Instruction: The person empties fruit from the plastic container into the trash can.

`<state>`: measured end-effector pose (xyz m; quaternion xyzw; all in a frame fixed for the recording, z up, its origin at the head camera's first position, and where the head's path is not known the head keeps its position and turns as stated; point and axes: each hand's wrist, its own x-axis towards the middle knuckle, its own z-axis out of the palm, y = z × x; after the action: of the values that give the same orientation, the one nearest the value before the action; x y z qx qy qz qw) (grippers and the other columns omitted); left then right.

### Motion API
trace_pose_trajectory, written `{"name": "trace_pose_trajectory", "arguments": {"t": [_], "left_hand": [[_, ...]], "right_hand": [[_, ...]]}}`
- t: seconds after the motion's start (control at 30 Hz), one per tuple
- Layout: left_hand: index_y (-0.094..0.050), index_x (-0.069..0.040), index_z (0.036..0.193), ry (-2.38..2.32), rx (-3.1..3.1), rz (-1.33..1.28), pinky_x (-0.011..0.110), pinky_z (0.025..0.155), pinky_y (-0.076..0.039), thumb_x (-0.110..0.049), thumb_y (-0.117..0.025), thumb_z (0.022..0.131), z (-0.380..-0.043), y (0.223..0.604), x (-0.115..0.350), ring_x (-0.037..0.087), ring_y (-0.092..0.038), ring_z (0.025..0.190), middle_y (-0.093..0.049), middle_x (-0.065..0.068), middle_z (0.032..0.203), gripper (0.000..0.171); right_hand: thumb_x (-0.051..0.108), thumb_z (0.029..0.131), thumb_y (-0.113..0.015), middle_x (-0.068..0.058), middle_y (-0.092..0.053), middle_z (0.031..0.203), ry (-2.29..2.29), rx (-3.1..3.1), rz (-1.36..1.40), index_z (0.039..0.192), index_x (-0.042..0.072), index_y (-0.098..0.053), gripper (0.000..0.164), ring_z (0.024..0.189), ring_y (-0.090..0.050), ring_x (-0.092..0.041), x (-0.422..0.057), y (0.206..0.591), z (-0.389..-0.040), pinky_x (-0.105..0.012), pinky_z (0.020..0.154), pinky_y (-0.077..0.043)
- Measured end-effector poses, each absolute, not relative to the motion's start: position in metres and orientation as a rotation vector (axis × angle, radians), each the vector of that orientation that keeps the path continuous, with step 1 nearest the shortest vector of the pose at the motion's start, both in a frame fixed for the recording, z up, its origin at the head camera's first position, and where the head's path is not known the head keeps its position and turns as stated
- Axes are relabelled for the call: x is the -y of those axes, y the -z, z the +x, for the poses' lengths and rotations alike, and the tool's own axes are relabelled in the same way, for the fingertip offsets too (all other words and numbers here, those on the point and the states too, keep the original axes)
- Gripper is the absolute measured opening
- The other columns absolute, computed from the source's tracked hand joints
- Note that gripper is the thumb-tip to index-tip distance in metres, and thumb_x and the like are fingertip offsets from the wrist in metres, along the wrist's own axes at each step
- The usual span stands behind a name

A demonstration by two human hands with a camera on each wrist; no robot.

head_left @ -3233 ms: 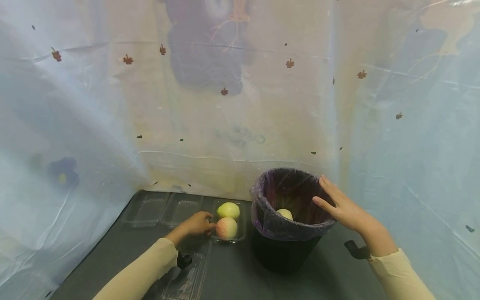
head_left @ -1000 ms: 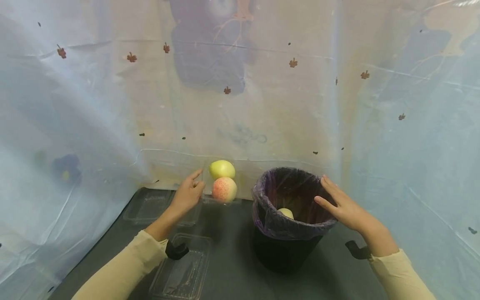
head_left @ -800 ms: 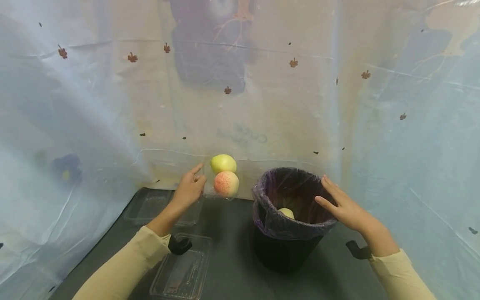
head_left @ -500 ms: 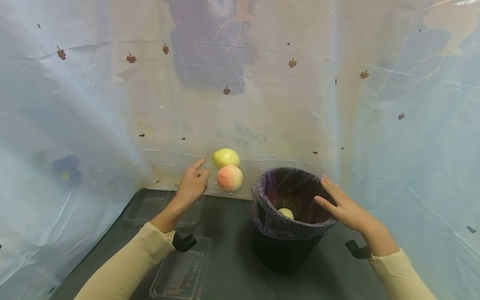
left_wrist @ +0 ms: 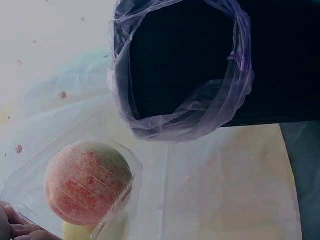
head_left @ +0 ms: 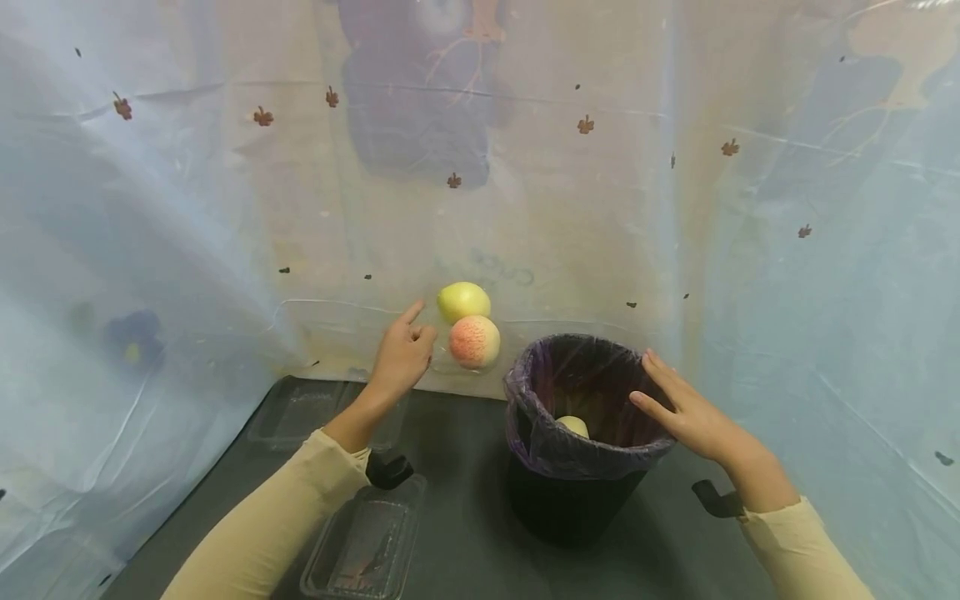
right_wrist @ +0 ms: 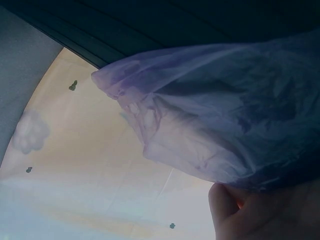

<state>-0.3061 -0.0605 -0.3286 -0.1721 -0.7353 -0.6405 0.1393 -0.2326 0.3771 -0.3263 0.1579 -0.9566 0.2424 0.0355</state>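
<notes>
My left hand (head_left: 403,357) holds the edge of a clear plastic container (left_wrist: 82,131) raised above the table, left of the bin. Inside it sit a red-speckled peach (head_left: 475,342) and, behind, a yellow-green fruit (head_left: 463,302) shaped like a lemon. In the left wrist view the peach shows through the clear plastic. My right hand (head_left: 701,427) rests with straight fingers on the right rim of a black bin (head_left: 558,508), its thumb apart over the opening. A purple bag (head_left: 525,421) lines the bin. One pale round fruit (head_left: 573,426) lies partly hidden inside.
Clear plastic containers stand on the dark table (head_left: 457,533): one at the back left (head_left: 296,412), one beside it (head_left: 386,429) partly behind my left arm, another near the front (head_left: 367,542). Patterned plastic sheeting (head_left: 360,192) hangs behind and at both sides.
My left hand has lifted the container with both fruits off the table, then carried it up and rightward toward the bin. My right hand has stayed at the rim.
</notes>
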Motion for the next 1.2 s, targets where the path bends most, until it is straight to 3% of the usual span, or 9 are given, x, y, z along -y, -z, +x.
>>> {"name": "trace_pose_trajectory", "arguments": {"t": [0.23,0.67,1.0,1.2], "left_hand": [[-0.026,-0.005,0.17,1.822,2.102,-0.52,0.025,0.046,-0.026,-0.011,-0.05,0.107,-0.307,0.328,0.051,0.006,-0.029,0.045,-0.042,-0.005,0.057,0.067],[-0.025,0.0,0.169,1.736,2.094,-0.569,0.028,0.054,-0.029,-0.007,-0.051,0.103,-0.306,0.32,0.038,0.012,-0.029,0.052,-0.038,-0.006,0.058,0.071],[-0.031,0.0,0.167,1.631,2.073,-0.585,0.032,0.062,-0.033,-0.009,-0.062,0.1,-0.306,0.315,0.027,0.013,-0.027,0.056,-0.033,-0.008,0.059,0.074],[-0.034,0.001,0.166,1.566,2.061,-0.608,0.033,0.063,-0.036,-0.01,-0.069,0.1,-0.301,0.309,0.019,0.014,-0.032,0.057,-0.038,-0.006,0.061,0.075]], "right_hand": [[0.045,0.111,-0.056,-0.022,-0.004,0.178,-0.729,2.943,0.49,0.173,0.006,-0.013,0.085,0.162,-0.004,-0.051,-0.375,0.325,-0.232,-0.079,0.12,-0.013],[0.045,0.111,-0.056,-0.021,-0.003,0.179,-0.74,2.933,0.49,0.173,0.005,-0.013,0.085,0.162,-0.004,-0.051,-0.377,0.326,-0.233,-0.079,0.12,-0.012],[0.043,0.111,-0.056,-0.024,-0.005,0.178,-0.732,2.929,0.496,0.171,0.002,-0.015,0.085,0.161,-0.006,-0.052,-0.377,0.326,-0.232,-0.079,0.119,-0.014],[0.045,0.111,-0.056,-0.024,-0.005,0.178,-0.724,2.934,0.489,0.172,0.002,-0.015,0.085,0.161,-0.005,-0.052,-0.377,0.327,-0.233,-0.08,0.119,-0.013]]}}
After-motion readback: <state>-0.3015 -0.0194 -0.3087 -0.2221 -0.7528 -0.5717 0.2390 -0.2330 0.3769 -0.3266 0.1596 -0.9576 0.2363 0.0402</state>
